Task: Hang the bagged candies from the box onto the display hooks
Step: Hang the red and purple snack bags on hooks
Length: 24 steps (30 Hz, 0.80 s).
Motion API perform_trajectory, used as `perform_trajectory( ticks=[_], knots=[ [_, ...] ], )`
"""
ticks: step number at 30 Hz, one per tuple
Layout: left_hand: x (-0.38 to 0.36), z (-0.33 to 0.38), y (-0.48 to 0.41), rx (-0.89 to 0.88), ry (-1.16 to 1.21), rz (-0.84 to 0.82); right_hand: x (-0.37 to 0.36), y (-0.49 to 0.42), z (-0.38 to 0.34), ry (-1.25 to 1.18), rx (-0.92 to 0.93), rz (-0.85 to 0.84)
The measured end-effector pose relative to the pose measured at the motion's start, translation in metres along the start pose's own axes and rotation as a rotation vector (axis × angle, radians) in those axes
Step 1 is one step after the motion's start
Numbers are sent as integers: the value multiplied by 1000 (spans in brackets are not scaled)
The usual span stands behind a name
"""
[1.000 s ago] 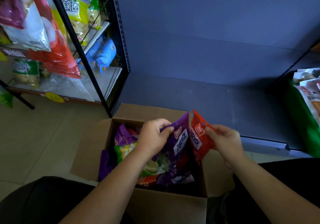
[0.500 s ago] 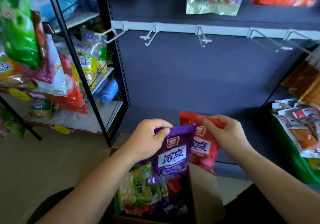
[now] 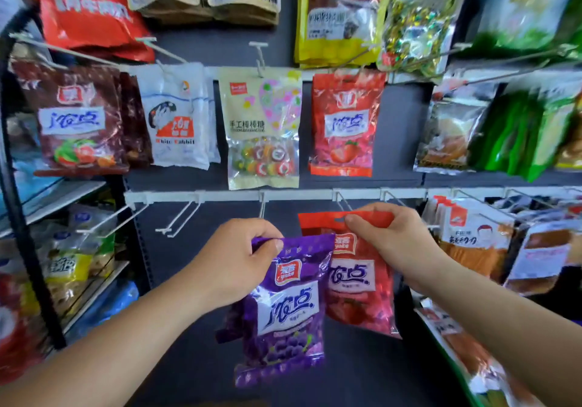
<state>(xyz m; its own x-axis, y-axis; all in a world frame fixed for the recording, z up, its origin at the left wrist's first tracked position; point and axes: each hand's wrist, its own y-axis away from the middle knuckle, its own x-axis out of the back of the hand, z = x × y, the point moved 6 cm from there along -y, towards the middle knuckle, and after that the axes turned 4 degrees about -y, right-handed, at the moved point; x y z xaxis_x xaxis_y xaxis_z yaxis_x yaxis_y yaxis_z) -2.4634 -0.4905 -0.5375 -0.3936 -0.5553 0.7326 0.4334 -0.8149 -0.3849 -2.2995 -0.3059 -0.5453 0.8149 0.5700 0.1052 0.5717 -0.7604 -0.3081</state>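
— Purple candy bag, who holds it?
— Left hand pinches its top, below the hook rail. Right hand pinches the red candy bag by its top, just at a white hook.

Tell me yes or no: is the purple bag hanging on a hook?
No, the left hand pinches the purple bag by its top, held in the air below the hook rail.
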Motion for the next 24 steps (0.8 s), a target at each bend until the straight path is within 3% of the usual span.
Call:
perform_trajectory(
  ticks=[15, 24],
  knots=[
    [65, 69, -101, -80, 100, 207, 46, -129, -131, -51, 190, 87],
    [82, 76, -129, -128, 55, 288, 44, -167, -144, -102, 244, 80]
  ],
)
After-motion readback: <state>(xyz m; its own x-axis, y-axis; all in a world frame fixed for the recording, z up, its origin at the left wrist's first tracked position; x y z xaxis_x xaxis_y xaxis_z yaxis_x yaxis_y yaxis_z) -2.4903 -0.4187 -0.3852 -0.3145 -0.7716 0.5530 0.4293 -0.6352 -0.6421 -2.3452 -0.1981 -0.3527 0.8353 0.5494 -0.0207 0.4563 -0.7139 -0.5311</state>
